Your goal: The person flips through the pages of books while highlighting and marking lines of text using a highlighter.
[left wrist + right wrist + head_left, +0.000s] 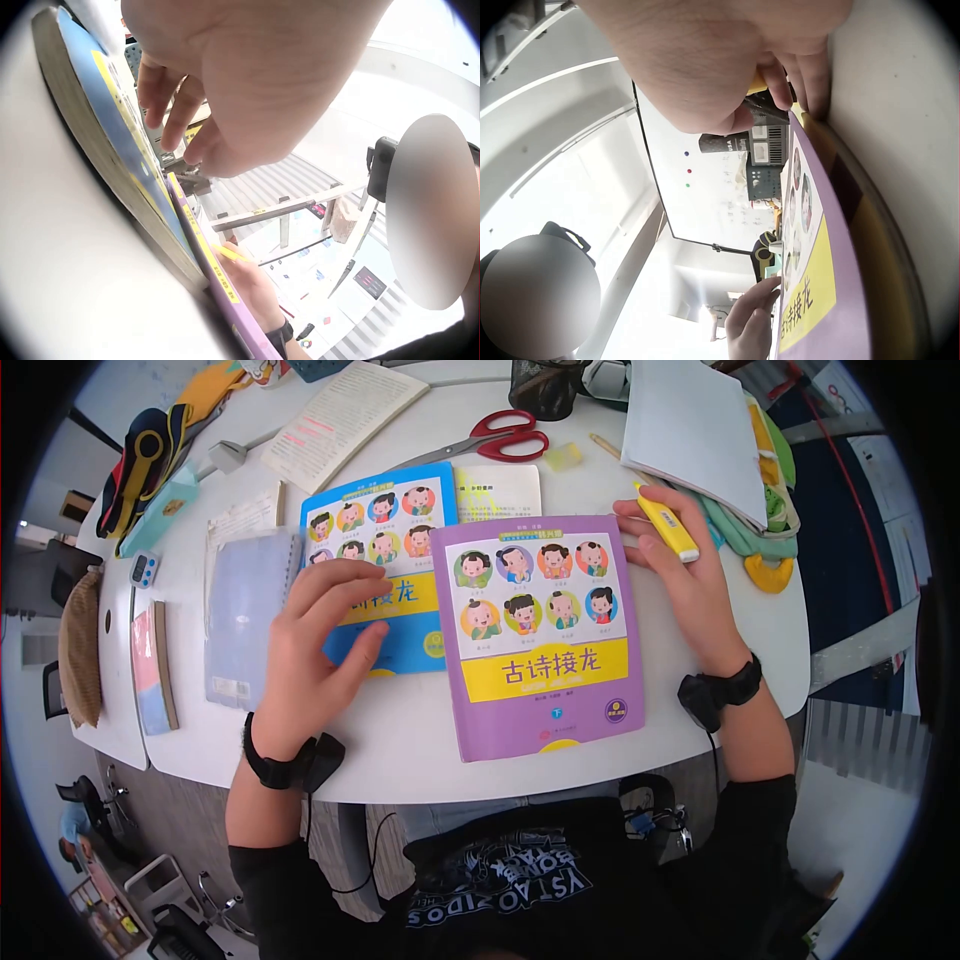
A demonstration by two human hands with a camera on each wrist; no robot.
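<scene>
A purple book [543, 635] with cartoon children on its cover lies on the table, its left side overlapping a blue book [422, 572] of the same design. Over the blue book hovers my left hand [318, 640], fingers loosely bent and holding nothing; the left wrist view shows a gap between palm and cover. At the purple book's upper right edge is my right hand [698, 595]. It holds a yellow highlighter [667, 523] between its fingers. In the right wrist view that hand's fingertips come down right beside the purple book [847, 300], and its palm hides most of the highlighter.
Red-handled scissors [510, 436] and an open printed book [345, 422] lie behind the books. A spiral notebook [250, 620] and a small timer [144, 569] are at left. At the back right stand a black mesh pen holder [545, 390] and a white folder [690, 435].
</scene>
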